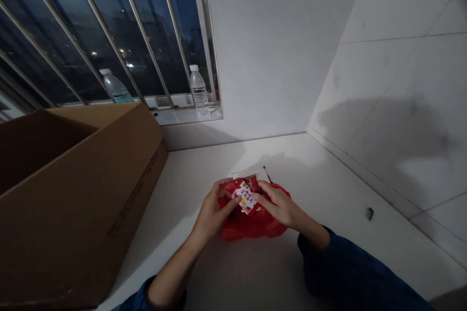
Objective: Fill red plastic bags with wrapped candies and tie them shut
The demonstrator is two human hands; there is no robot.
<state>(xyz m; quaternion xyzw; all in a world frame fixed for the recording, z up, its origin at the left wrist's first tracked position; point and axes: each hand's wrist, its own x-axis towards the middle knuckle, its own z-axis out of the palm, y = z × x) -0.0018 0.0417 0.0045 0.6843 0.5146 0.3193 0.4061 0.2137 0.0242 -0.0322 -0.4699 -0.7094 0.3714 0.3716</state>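
A small red-and-white printed packet (245, 198) is pinched between my two hands, tilted toward me. My left hand (216, 205) grips its left edge, the thumb lying on the front. On the other side, my right hand (278, 202) holds it with thumb and fingers. Right behind the packet shows a darker red piece (252, 182), and I cannot tell whether it is held too. Beneath both hands spreads a crumpled red plastic bag (251, 229) on the white tabletop. A flat, pale item (260, 173) lies just past the bag, partly hidden.
To the left stands a large open cardboard box (120, 194). Clear plastic bottles (199, 92) stand along the barred window's sill (182, 115). A small dark object (369, 213) rests on the white tabletop (321, 175) at right, near the tiled wall (401, 107).
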